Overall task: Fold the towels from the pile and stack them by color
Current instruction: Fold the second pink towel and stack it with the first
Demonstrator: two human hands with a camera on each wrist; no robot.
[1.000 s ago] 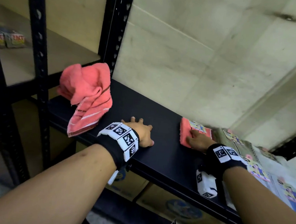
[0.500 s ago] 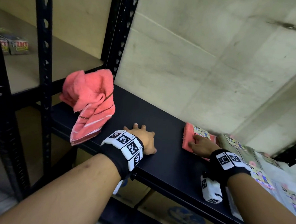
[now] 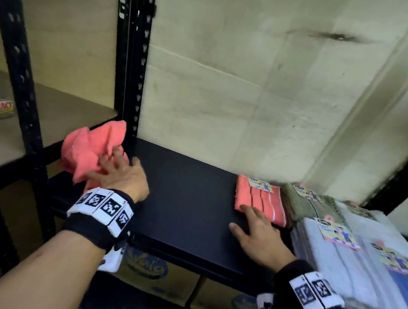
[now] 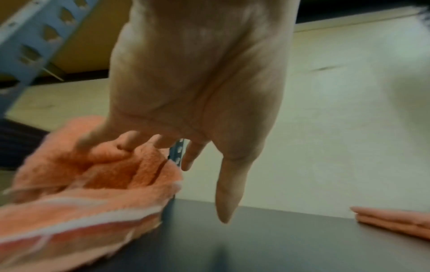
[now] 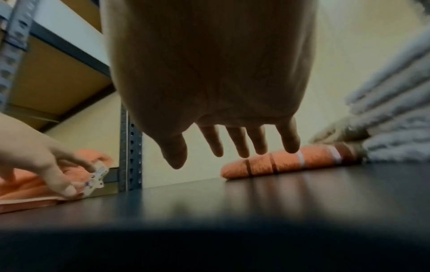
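Left hand (image 3: 122,178) has moved from bare shelf (image 3: 183,201) onto crumpled pink towel (image 3: 91,147), fingers spread, no grip yet. Right hand (image 3: 260,239) lifts off folded pink towel (image 3: 257,198), fingers loose. Risk: overhanging towel slides off.

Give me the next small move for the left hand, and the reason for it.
Probably curl the left hand round the crumpled pink towel and draw it onto the bare black shelf. Its fingers only touch the towel, which lies bunched and unfolded at the shelf's left end, while a folded pink towel already lies by the open right hand.
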